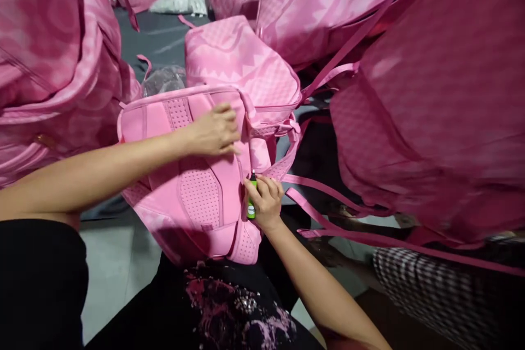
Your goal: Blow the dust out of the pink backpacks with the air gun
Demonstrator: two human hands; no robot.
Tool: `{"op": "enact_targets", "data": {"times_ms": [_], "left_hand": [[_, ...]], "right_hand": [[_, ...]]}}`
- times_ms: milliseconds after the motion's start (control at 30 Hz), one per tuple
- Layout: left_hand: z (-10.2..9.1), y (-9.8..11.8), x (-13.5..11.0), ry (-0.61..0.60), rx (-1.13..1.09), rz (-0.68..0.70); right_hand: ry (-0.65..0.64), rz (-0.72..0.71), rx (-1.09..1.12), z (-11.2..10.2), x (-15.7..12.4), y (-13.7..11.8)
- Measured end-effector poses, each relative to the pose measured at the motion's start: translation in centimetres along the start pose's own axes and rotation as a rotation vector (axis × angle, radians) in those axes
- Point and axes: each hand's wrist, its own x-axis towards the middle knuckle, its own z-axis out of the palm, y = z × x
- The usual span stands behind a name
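A pink backpack point(164, 158) lies across my lap, with its padded, perforated back panel facing up. My left hand point(215, 130) is over the upper part of that panel, its fingers curled in. Whatever those fingers may hold is too small to make out. Beside the backpack's right edge, my right hand point(267, 199) grips a small green stick-shaped object point(251, 209) with a white label, black top and pale tip. It stands upright between thumb and fingers; its exact kind is unclear. A pink shoulder strap point(290, 158) loops out near my right hand.
Large pink backpacks point(435, 98) crowd the right side, their loose straps point(328, 224) trailing towards me. Another big pink bag point(53, 65) stands at left. A smaller pink bag point(238, 60) sits just beyond my backpack, near crumpled clear plastic point(164, 81) on a dark surface point(159, 38).
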Motion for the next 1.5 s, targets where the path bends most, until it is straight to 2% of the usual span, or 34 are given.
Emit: {"op": "enact_targets", "data": {"times_ms": [100, 167, 267, 367, 433, 500, 600, 733, 967, 1133, 1267, 1367, 1500], "left_hand": [[-1.3, -2.0, 0.0, 0.030, 0.029, -0.133], [-1.3, -1.7, 0.0, 0.063, -0.028, -0.159], [0.3, 1.5, 0.0, 0.049, -0.158, -0.133], [2.1, 5.0, -0.2, 0.055, -0.244, -0.182], [2.7, 6.2, -0.5, 0.110, -0.296, -0.230], [3.1, 6.6, -1.0, 0.164, -0.357, -0.234], [3.4, 6.6, -1.6, 0.205, -0.405, -0.183], [3.9, 6.9, -1.8, 0.204, -0.476, -0.247], [4.6, 7.2, -2.0, 0.209, -0.583, -0.321], [5.0, 7.1, -2.1, 0.176, -0.503, -0.270], [5.2, 7.1, -2.0, 0.234, -0.521, -0.257], [5.3, 7.0, -2.0, 0.289, -0.559, -0.259], [5.5, 6.9, -2.2, 0.289, -0.503, -0.215]], "right_hand": [[0.012, 0.026, 0.061, 0.2, -0.3, -0.1], [-0.022, 0.082, 0.107, -0.6, 0.2, -0.3], [-0.054, 0.267, 0.349, -2.8, 2.8, -1.3], [0.038, 0.611, 0.811, -4.4, 6.5, -2.7], [0.115, 0.812, 1.007, -4.3, 8.2, -3.4], [0.170, 0.900, 1.044, -3.4, 8.5, -3.6], [0.194, 0.938, 0.980, -2.0, 7.2, -3.4], [0.157, 0.955, 0.838, -1.7, 6.2, -3.2], [0.039, 0.921, 0.804, -1.9, 7.3, -3.2], [-0.005, 0.955, 0.875, -2.1, 7.6, -3.1], [0.004, 0.992, 0.906, -2.3, 8.3, -3.1], [-0.047, 0.980, 0.941, -2.4, 8.9, -2.9], [-0.055, 0.954, 0.872, -2.4, 9.4, -2.4]]}}
